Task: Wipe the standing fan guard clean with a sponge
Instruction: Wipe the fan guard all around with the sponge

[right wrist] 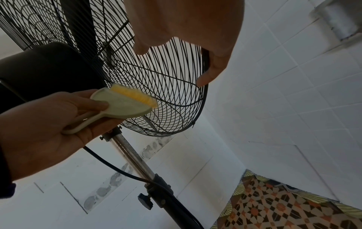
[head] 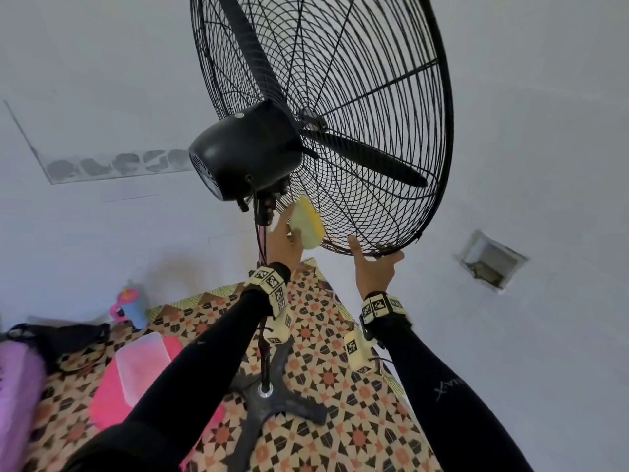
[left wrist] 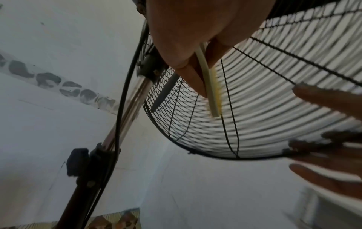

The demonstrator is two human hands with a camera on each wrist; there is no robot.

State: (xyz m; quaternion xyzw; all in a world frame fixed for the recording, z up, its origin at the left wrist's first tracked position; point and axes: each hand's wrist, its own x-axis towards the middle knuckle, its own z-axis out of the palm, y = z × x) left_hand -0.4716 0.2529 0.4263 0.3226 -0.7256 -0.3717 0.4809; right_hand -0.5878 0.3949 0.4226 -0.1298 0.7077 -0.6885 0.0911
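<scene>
Sponge gripped by left hand, pressed against guard wires for scrubbing. Rim steadied with right hand, fingers spread, against swinging.

The black wire fan guard tilts on its stand. The sponge, a cream-backed, yellow-faced handled scrubber, presses yellow side against the guard's lower rear wires, just below the motor housing.

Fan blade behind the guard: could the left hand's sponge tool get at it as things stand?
Probably not. The left hand holds the sponge against the outside of the guard, whose close wires stand between it and the blade.
</scene>
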